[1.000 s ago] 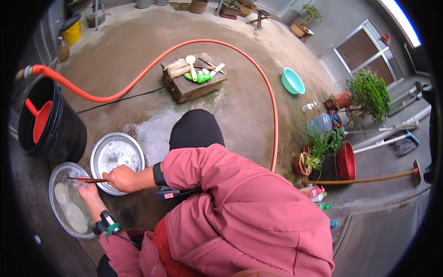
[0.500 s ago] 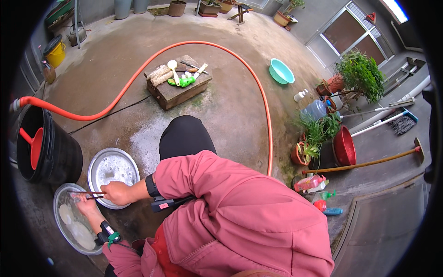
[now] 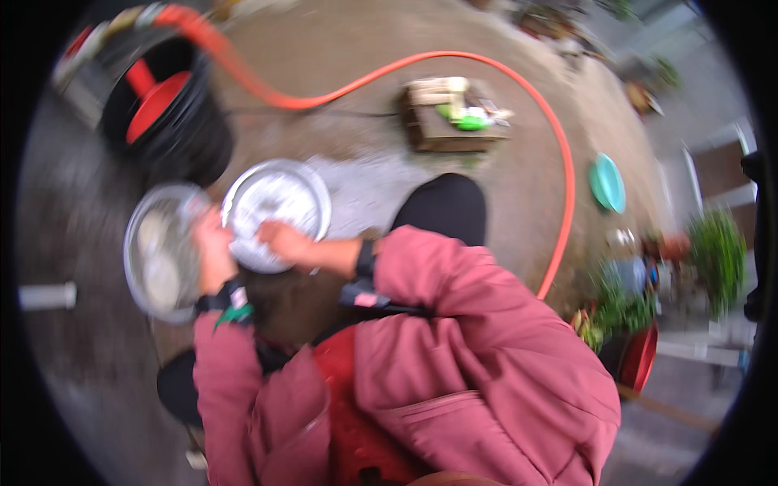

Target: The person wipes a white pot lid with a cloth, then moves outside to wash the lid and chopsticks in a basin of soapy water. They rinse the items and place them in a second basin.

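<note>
Motion smears this picture. My left hand point(image 3: 213, 249) is at the right rim of a metal basin point(image 3: 132, 279) that holds cloudy water and pale rounded things point(image 3: 162, 279). Its fingers are too blurred to read. My right hand point(image 3: 284, 241) is closed over the near part of a second metal basin point(image 3: 322, 190) with whitish, sudsy contents. What sits in its fingers is lost in the blur; no sticks can be made out.
Behind the basins stands a black bucket point(image 3: 194, 146) with a red dipper point(image 3: 158, 105). An orange hose point(image 3: 438, 55) curves round a low wooden block point(image 3: 454, 142) carrying brushes. A turquoise basin point(image 3: 608, 185) and potted plants point(image 3: 717, 251) are to the right.
The view has swung, so the scene sits further right and is blurred. Dark thin sticks seen between my hands before no longer show. My right hand now appears over the sudsy basin.
</note>
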`<state>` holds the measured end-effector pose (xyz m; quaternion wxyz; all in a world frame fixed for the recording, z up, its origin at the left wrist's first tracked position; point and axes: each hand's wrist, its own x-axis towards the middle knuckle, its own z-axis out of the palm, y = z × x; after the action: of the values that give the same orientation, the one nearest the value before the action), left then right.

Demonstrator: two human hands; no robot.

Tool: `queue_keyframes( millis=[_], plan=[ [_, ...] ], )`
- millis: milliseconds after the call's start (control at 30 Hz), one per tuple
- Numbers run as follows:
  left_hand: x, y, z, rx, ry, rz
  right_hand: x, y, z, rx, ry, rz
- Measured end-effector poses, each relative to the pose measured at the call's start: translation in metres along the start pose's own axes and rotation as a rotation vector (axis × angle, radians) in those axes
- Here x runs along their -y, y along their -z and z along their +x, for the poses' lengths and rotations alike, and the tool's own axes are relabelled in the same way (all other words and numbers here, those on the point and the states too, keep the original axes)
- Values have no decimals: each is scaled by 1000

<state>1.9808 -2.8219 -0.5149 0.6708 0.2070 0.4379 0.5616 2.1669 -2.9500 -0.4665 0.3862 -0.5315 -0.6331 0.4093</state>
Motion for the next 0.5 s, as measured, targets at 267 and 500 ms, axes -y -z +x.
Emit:
queue_keyframes(
  millis=[267,500],
  plan=[
    [4,-73,-56,-276,33,-330,51,18,-1,57,-416,238],
    [-46,-21,-30,-66,31,-724,62,21,-13,289,-688,860]
  ],
)
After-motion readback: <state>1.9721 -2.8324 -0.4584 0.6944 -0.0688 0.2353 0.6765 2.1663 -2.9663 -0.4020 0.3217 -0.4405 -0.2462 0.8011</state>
